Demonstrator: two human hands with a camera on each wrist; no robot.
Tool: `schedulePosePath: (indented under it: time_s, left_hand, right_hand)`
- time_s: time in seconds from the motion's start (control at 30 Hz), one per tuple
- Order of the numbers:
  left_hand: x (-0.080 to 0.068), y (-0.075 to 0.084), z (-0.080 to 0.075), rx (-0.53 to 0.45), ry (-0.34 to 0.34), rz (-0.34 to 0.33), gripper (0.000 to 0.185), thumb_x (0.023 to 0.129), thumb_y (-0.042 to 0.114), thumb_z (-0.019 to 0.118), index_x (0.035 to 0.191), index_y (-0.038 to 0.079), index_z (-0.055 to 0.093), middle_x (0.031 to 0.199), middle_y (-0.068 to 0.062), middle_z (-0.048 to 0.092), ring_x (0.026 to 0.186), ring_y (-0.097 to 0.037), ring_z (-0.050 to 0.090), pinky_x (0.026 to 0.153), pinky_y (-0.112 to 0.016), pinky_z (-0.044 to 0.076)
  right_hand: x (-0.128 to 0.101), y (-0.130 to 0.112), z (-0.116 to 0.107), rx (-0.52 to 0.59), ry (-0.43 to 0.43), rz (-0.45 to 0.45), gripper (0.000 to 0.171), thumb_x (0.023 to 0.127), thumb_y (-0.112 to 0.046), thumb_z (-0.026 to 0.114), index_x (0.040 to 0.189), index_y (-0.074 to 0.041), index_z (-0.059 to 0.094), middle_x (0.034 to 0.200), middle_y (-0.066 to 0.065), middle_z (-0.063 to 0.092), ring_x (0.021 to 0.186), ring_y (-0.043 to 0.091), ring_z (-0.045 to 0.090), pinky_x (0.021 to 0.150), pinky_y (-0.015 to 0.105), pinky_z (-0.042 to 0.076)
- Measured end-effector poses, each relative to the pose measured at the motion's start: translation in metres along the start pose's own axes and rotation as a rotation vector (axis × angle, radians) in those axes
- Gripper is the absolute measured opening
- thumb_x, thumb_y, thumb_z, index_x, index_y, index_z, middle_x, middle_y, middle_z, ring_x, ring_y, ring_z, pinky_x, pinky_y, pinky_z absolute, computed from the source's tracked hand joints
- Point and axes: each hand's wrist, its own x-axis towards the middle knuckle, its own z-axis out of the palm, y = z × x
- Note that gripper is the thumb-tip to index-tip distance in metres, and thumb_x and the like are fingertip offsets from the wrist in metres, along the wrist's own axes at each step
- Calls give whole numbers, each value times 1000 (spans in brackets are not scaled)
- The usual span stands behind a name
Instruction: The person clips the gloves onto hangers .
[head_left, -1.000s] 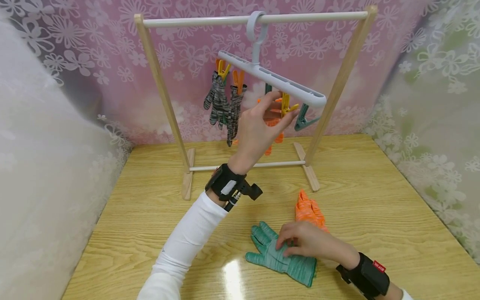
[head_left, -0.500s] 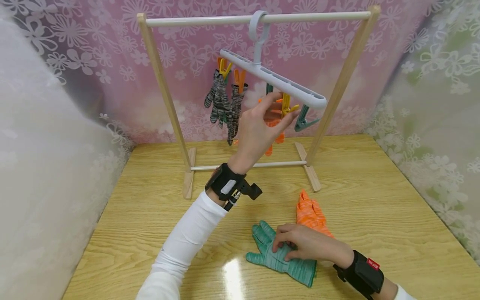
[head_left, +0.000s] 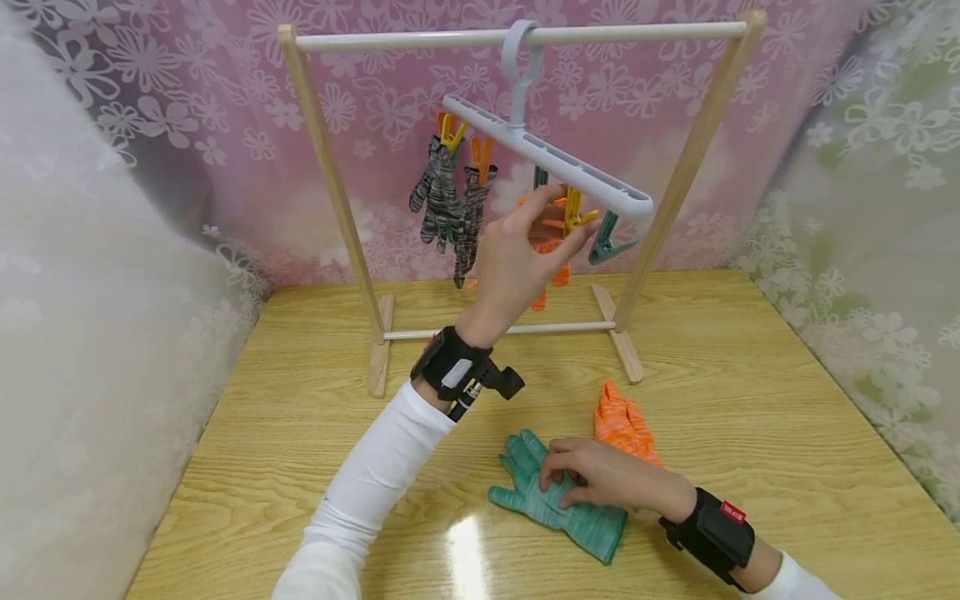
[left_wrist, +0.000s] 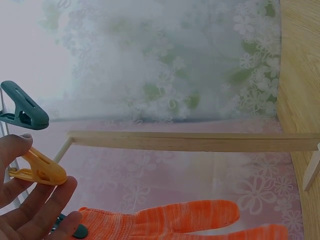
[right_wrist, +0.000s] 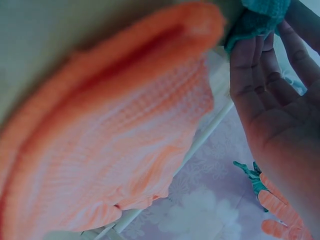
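My left hand (head_left: 570,218) is raised to the grey clip hanger (head_left: 555,162) and pinches a yellow clip (head_left: 573,210) between thumb and fingers. The left wrist view shows that clip (left_wrist: 37,170) in my fingertips, a teal clip (left_wrist: 22,107) above it and a hanging orange glove (left_wrist: 190,220) below. My right hand (head_left: 558,487) lies on a green glove (head_left: 555,508) flat on the table, its fingers bent and gripping the fabric. A second orange glove (head_left: 622,425) lies just behind that hand, and fills the right wrist view (right_wrist: 125,125).
The hanger hooks over the top bar of a wooden rack (head_left: 330,192) at the back of the wooden table (head_left: 300,433). Two grey striped gloves (head_left: 450,212) hang from orange clips on its left end. Flowered curtains close in the back and both sides.
My right hand's fingers have curled on the green glove and drawn it slightly left. The left hand has stayed on the yellow clip.
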Motion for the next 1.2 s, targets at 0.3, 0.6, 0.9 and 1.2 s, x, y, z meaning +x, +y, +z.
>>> schedulePosePath:
  time_s: [0.3,0.6,0.9,1.2]
  left_hand:
    - [-1,0,0,-2,-2,-10,42,93,23,77,129,6,64,108,-10,76,88,-15,75,78,-21,57]
    - [-2,0,-1,-11,-15,-17,41,94,23,76,129,7,63,108,-10,75,89,-15,75,78,-16,55]
    - [-2,0,-2,-14,-15,-10,40,94,21,76,128,6,63,109,-11,75,89,-17,75,79,-19,56]
    - [-4,-1,-3,-28,-19,-7,38,95,22,75,128,6,63,110,-11,75,90,-16,74,80,-24,58]
  right_hand:
    - [15,-2,-6,-26,-15,45,23,84,-22,84,100,-23,68,90,-6,54,78,5,50,65,17,44]
    - [27,0,-10,-47,-19,78,22,84,-22,84,99,-23,68,89,-5,54,75,6,49,65,18,43]
    - [45,6,-18,-143,30,141,22,85,-19,84,95,-18,64,80,-2,52,68,6,42,61,22,37]
    - [61,17,-24,-186,74,240,23,85,-21,84,95,-17,64,77,-2,52,64,8,43,57,23,37]
